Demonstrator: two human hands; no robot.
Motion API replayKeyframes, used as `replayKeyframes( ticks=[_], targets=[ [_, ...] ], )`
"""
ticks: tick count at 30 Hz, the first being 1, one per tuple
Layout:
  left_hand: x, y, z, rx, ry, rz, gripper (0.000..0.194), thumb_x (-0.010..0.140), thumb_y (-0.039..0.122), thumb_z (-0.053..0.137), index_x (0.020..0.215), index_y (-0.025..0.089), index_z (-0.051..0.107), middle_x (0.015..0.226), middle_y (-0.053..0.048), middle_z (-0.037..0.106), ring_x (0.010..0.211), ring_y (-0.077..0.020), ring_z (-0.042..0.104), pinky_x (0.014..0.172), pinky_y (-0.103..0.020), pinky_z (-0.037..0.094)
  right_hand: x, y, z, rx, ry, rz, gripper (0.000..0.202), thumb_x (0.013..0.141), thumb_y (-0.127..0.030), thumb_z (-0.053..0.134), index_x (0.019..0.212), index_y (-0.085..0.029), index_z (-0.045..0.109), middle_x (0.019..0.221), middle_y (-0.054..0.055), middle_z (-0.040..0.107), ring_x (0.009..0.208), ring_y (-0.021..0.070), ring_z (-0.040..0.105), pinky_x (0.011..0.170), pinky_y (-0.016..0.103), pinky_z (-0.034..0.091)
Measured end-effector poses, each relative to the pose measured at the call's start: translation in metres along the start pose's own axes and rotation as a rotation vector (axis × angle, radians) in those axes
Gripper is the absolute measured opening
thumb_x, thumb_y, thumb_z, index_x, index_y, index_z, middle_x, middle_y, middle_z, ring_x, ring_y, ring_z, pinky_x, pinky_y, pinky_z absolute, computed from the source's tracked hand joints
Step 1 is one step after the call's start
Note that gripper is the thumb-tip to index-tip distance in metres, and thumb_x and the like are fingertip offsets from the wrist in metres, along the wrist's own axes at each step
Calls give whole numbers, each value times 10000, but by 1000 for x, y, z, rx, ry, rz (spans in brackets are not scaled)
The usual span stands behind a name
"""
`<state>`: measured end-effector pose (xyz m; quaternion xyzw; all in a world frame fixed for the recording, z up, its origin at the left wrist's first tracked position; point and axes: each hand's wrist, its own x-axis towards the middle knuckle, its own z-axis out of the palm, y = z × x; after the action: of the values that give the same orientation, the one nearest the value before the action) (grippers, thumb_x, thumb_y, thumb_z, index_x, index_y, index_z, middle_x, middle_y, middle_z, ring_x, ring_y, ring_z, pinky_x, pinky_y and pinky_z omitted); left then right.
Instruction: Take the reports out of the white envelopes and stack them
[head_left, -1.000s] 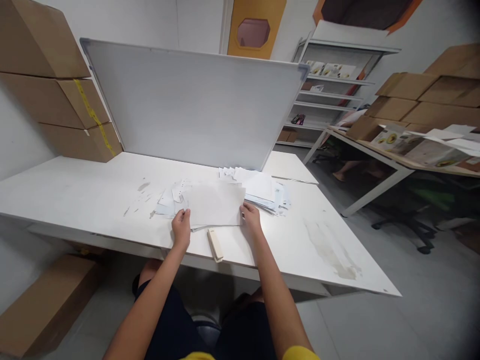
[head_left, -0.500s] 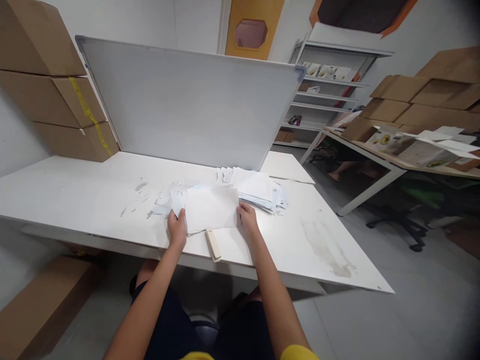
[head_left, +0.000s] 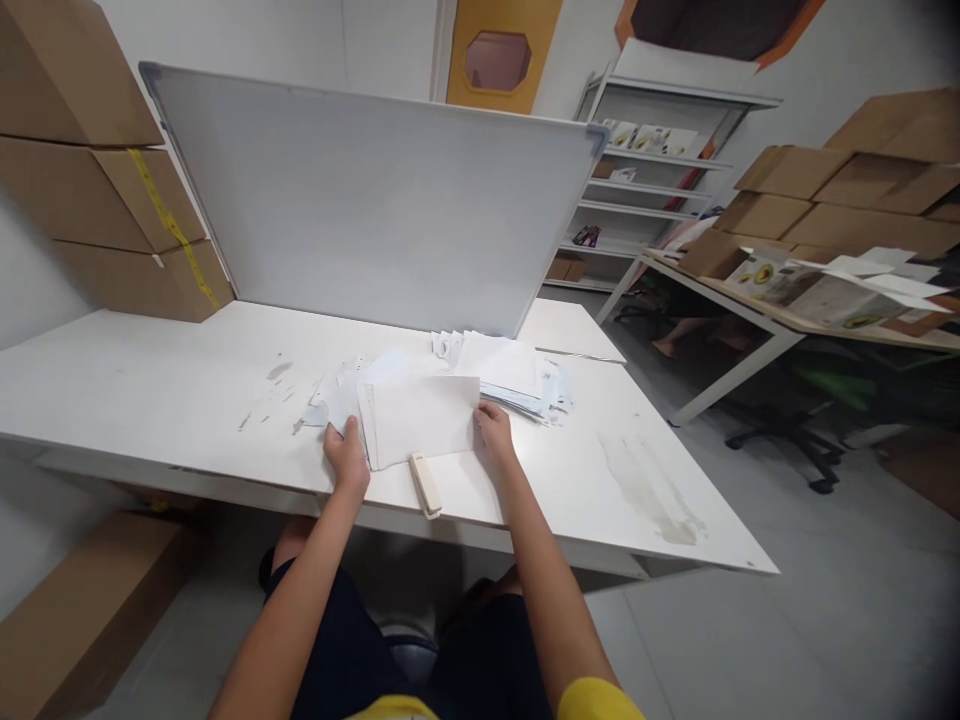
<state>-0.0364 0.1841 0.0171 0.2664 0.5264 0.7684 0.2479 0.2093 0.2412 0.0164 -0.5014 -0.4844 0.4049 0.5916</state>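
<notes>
A few white paper sheets (head_left: 426,415) are held up at a tilt over the table, their left edges slightly fanned. My right hand (head_left: 495,430) pinches them at the right edge. At the lower left, my left hand (head_left: 347,458) has its thumb and fingers closed on a bluish-white sheet (head_left: 341,402) beside the fanned edges. A cream stapler (head_left: 425,486) lies between my hands, just below the sheets. Behind my right hand is a thick, uneven stack of papers (head_left: 504,368). Loose papers partly show behind the held sheets on the left.
A large whiteboard (head_left: 375,210) stands along the back of the white table (head_left: 172,390). Cardboard boxes (head_left: 124,215) are piled at the left. Toward the right are a metal shelf (head_left: 652,155), another table with boxes (head_left: 832,205), and a wheeled chair (head_left: 795,440).
The held sheets have fanned apart at their left edge. My left hand has shifted slightly left with the bluish sheet, while my right hand keeps its pinch. The view has shifted a little.
</notes>
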Motion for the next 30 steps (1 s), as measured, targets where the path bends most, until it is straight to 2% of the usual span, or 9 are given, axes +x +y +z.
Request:
replayKeyframes(
  ticks=[7,12,14,16,18,21,24,27,30],
  targets=[
    [-1,4,0,5,25,37,338,852,324,570,1148,161,584,1234,-133,621,1176,-229,571,1011,-356,449,2,1,-4,13,56,46,180,598,-276,529,696,-204,661,779,31,683,822,232,572,788,347,426],
    [2,5,-3,54,113,73,489,895,300,487,1355,154,403,1417,-163,472,1267,-224,501,1079,-370,386,5,4,-4,52,61,77,259,573,-251,508,784,-202,649,821,35,689,816,225,590,769,345,444],
    [0,8,-5,138,122,83,640,887,300,504,1458,174,244,1541,-164,283,1390,-237,347,1143,-387,289,6,4,-4,68,35,82,320,551,-228,506,834,-205,654,862,34,697,830,223,599,773,342,450],
    [-5,12,-6,273,132,146,785,874,298,529,1511,192,84,1606,-139,54,1473,-245,101,1190,-414,138,6,3,-3,78,-5,84,382,531,-206,506,877,-208,668,921,35,706,863,227,606,793,344,453],
    [-9,16,-6,424,106,261,827,861,274,536,1522,183,47,1607,-123,-75,1472,-258,-82,1190,-454,13,6,2,-3,85,-53,88,431,518,-191,506,910,-211,685,959,34,709,891,234,607,818,350,451],
    [-13,17,0,580,-60,378,743,838,237,539,1500,163,211,1605,-146,51,1463,-287,-123,1170,-513,-39,5,-1,-4,78,-108,76,461,522,-179,505,942,-218,690,970,29,701,908,234,596,843,356,438],
    [-10,12,8,616,-189,312,714,804,268,595,1455,157,325,1550,-182,256,1470,-329,-22,1164,-549,-6,2,-5,-5,70,-89,-15,370,568,-190,511,901,-231,666,908,16,670,871,213,565,811,336,430],
    [-8,6,11,569,-278,258,767,784,311,636,1458,155,305,1484,-200,369,1448,-341,174,1168,-537,79,-1,-10,-5,95,-62,-94,198,637,-229,521,816,-238,605,824,-8,613,815,178,530,782,303,423],
    [-10,6,9,471,-384,260,683,810,318,607,1426,182,345,1370,-173,493,1330,-312,414,1119,-481,278,-3,-13,-3,146,-43,-135,178,686,-267,532,860,-243,566,849,-13,594,829,167,527,804,297,424]
  ],
)
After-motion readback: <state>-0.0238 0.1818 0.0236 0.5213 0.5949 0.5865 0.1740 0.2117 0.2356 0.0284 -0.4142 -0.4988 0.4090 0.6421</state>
